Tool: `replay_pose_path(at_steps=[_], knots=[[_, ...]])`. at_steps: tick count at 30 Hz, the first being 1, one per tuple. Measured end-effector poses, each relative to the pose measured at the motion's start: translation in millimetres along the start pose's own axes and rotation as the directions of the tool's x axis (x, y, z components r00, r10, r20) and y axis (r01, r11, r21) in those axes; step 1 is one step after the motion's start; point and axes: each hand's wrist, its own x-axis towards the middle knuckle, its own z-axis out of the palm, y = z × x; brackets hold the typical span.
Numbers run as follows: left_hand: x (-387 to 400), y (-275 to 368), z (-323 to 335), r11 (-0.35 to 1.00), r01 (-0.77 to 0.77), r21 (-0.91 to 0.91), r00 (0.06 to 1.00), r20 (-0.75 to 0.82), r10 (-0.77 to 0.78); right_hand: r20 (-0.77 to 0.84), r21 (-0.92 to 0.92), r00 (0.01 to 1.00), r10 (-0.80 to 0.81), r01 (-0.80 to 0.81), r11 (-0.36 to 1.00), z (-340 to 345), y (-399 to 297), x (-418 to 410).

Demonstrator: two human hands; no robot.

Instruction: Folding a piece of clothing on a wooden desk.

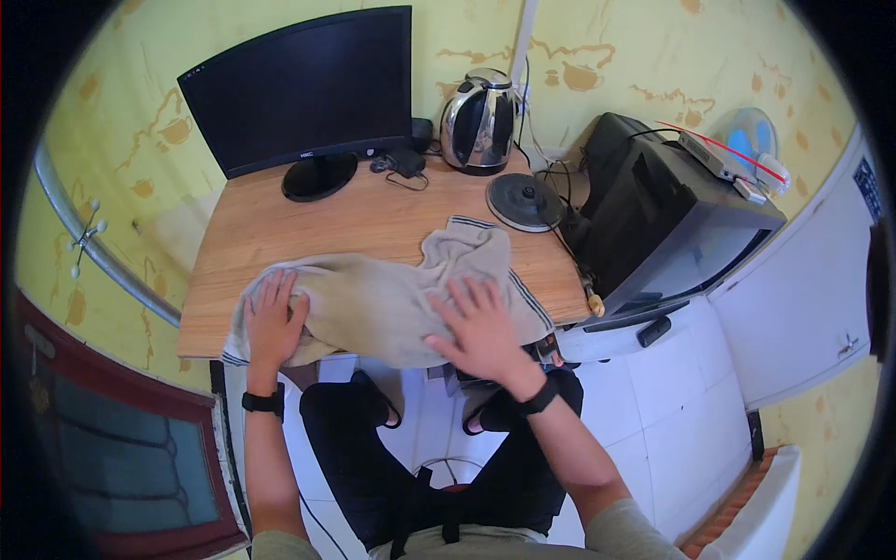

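Note:
A beige cloth towel [371, 301] with dark striped edges lies rumpled across the front of the wooden desk [252, 227]. Part of it hangs over the desk's front edge, and a bunched end reaches back toward the kettle base. My left hand [273, 318] rests flat on the towel's left part, fingers pointing away from me. On its right part lies my right hand [479, 332], palm down with fingers spread. Neither hand grips anything that I can see. Dark bands circle both wrists.
A monitor [301, 91] stands at the back left, with a power adapter [406, 162] beside its foot. Right of it are a steel electric kettle [479, 122] and its round base [526, 199]. A bulky CRT television [658, 210] borders the desk's right side, with cables between.

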Motion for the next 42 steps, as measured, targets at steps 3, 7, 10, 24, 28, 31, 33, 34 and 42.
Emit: replay_pose_path(at_steps=[3,7,10,24,28,31,33,34,42], knots=[[0.8,-5.5,2.4,1.000,0.026,0.012,1.000,-0.011,-0.026,0.022,0.041,0.999,-0.046,0.045,0.998,18.6,-30.9,16.6],[1.0,-15.0,1.6,0.998,0.049,0.033,0.999,-0.023,-0.048,0.066,0.059,0.998,0.021,-0.025,0.998,35.0,-50.2,45.4],[2.8,-21.6,3.8,0.995,0.069,0.067,0.996,-0.052,-0.066,0.076,-0.014,0.987,0.141,-0.141,0.990,49.0,-33.5,69.9],[-6.2,-24.7,11.0,0.985,0.038,0.168,0.995,-0.097,-0.022,-0.030,0.007,0.995,0.097,-0.097,0.995,1.4,42.2,-2.6],[-11.6,-19.9,10.7,0.987,-0.010,0.158,0.997,-0.072,0.022,-0.026,-0.022,0.986,0.166,-0.167,0.986,6.5,47.1,8.3],[-18.9,-11.8,6.5,0.979,0.004,0.202,1.000,-0.004,-0.003,-0.032,-0.101,0.972,0.233,-0.235,0.967,21.8,31.9,19.3],[-22.3,1.8,1.6,0.991,-0.005,0.137,1.000,0.031,0.001,-0.048,-0.163,0.963,0.266,-0.270,0.949,29.4,21.5,23.7],[-23.2,7.3,-0.4,0.997,-0.007,0.072,0.998,0.067,0.002,-0.031,-0.171,0.956,0.292,-0.293,0.941,31.2,16.7,25.2],[-1.2,50.0,16.5,0.986,-0.017,-0.168,0.995,-0.102,0.000,0.101,0.244,0.995,-0.001,-0.024,0.969,-3.8,6.6,17.6]])
